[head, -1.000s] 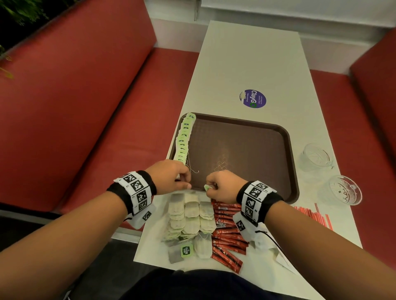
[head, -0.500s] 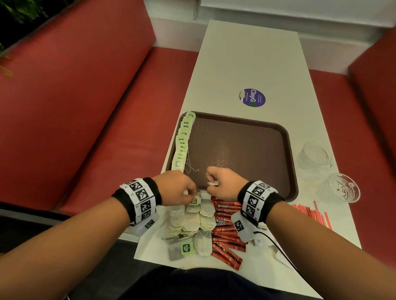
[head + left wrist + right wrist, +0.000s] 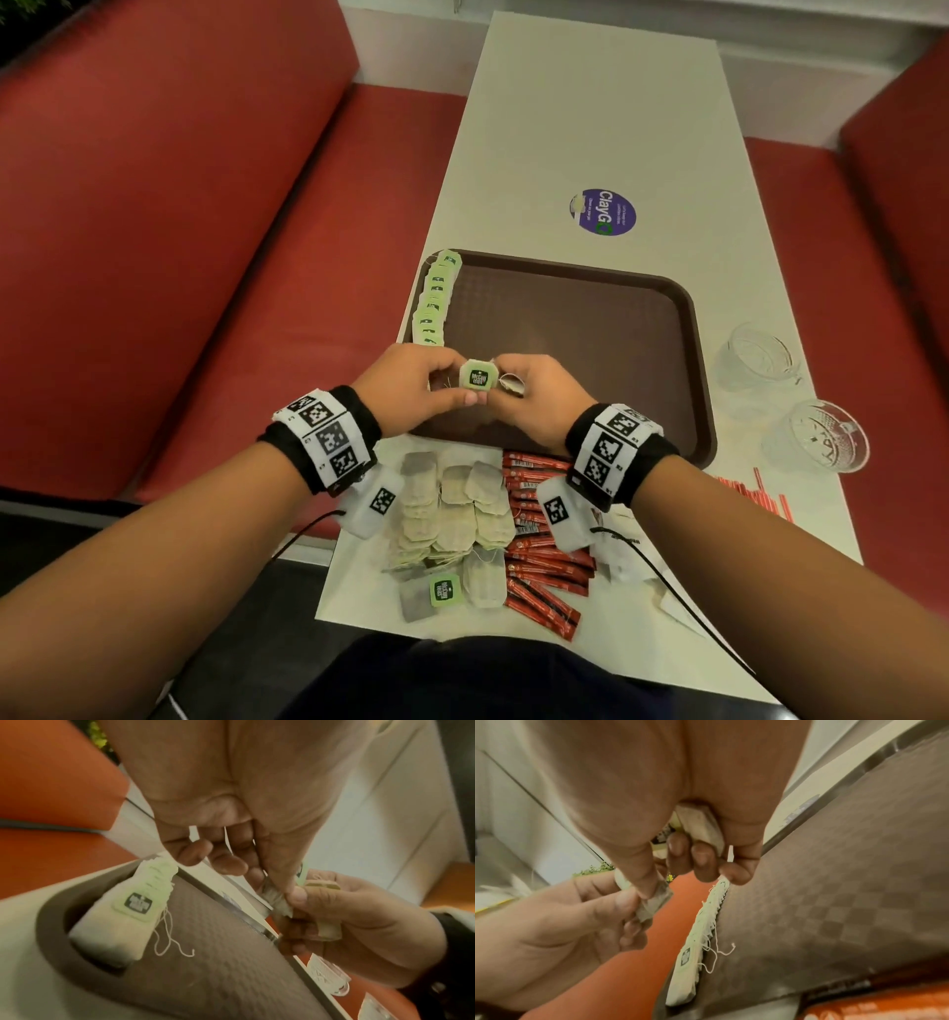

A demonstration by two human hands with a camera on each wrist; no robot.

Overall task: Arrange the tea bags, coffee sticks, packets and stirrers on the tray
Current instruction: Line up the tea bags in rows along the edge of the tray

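Note:
Both hands meet over the near edge of the brown tray (image 3: 590, 329). Between them they pinch one tea bag (image 3: 477, 381) with its green tag facing up; the bag (image 3: 277, 899) shows grey between thumb tips, and again as the bag (image 3: 654, 902) in the right wrist view. My left hand (image 3: 441, 385) pinches its left side. My right hand (image 3: 513, 381) pinches the right side and also holds a second tea bag (image 3: 702, 825) curled under its fingers. A row of tea bags (image 3: 434, 300) stands along the tray's left wall.
On the table in front of the tray lie a pile of loose tea bags (image 3: 452, 509), red coffee sticks (image 3: 539, 555), white packets (image 3: 621, 562) and red stirrers (image 3: 755, 498). Two glasses (image 3: 757, 360) (image 3: 816, 437) stand right of the tray. Red benches flank the table.
Both hands have lifted from the loose pile at the tray's near edge to above the tray, bringing a tea bag up; its green tag now faces the head camera.

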